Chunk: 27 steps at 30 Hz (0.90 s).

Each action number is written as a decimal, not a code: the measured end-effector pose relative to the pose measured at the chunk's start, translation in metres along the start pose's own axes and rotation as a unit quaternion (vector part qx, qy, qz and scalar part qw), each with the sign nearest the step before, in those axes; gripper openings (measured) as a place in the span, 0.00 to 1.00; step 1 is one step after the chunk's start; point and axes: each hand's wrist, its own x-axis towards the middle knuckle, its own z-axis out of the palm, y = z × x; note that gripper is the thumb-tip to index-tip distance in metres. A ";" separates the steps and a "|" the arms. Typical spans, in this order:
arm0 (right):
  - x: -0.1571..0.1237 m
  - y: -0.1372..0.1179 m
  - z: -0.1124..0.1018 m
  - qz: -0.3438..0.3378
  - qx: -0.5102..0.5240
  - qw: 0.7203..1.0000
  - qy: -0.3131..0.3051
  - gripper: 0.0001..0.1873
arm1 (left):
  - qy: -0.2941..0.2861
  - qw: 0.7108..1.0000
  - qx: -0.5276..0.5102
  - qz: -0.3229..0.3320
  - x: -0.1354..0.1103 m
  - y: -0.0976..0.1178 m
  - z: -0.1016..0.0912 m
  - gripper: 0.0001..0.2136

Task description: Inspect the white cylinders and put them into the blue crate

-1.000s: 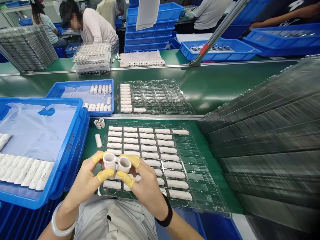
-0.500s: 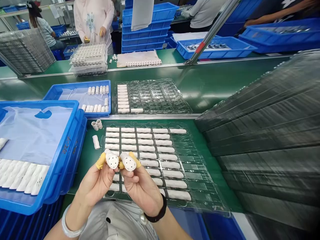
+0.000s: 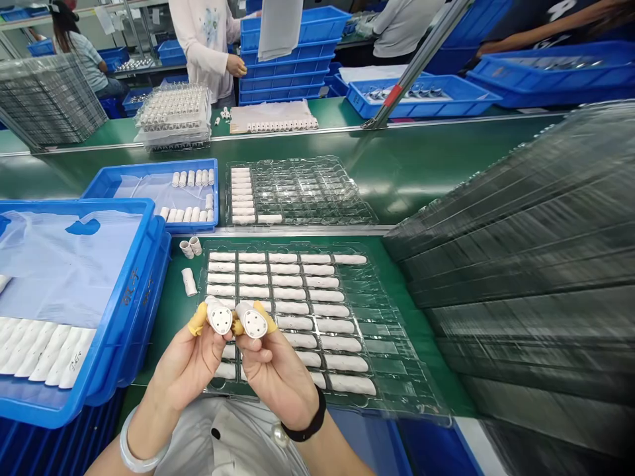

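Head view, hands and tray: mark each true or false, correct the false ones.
1. The left hand holds a white tube and the right hand a second white tube, holed ends facing the camera. True.
2. The black wristband is on the left wrist. False: the right hand wears it.
3. The clear tray under the hands is empty. False: it holds rows of white tubes.
4. A lone white tube lies on the green bench left of the tray. True.
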 end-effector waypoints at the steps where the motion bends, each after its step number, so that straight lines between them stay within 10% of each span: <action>1: 0.000 0.000 0.000 0.000 -0.002 1.000 0.000 0.13 | 0.007 1.000 -0.001 0.002 0.000 0.000 0.001 0.27; 27: 0.000 0.005 0.011 -0.045 -0.020 0.998 0.026 0.12 | -0.027 1.000 -0.007 -0.002 0.002 -0.001 0.000 0.23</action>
